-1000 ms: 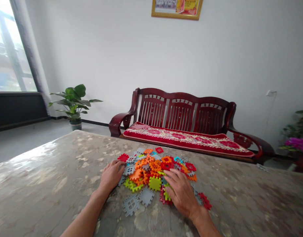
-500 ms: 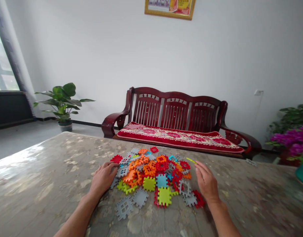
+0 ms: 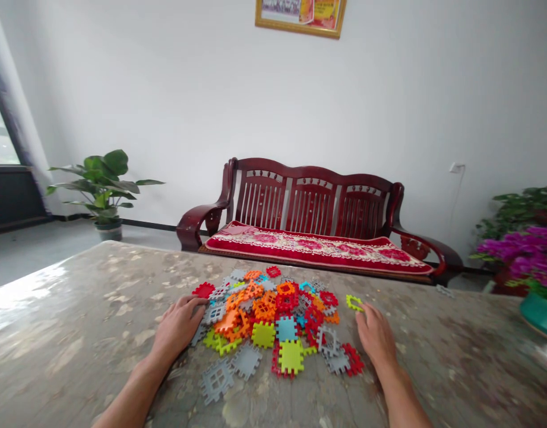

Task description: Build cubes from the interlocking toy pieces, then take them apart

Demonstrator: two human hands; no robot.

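A loose pile of toothed plastic interlocking tiles (image 3: 264, 334) in orange, red, grey, blue and yellow-green lies between my hands. Some tiles are solid squares; others have cut-out windows. My left hand (image 3: 180, 324) rests flat at the pile's left edge, fingers extended, close to a grey window tile (image 3: 216, 312) and a red tile (image 3: 204, 290). On the right, my right hand (image 3: 376, 334) pinches the edge of a yellow-green frame tile (image 3: 354, 303) at its fingertips, apart from the pile. Its thumb is on the side towards the pile.
The table has a patterned, glossy cover (image 3: 108, 321). A lone grey tile (image 3: 445, 290) lies at its far right. Beyond stands a dark red wooden bench (image 3: 311, 205) with a red floral cover. Purple flowers in a teal pot (image 3: 540, 315) stand at the right edge.
The yellow-green frame tile has turned from edge-on to showing its open face, and sits slightly lower. My left hand stays by the pile. The whole view has shifted slightly.
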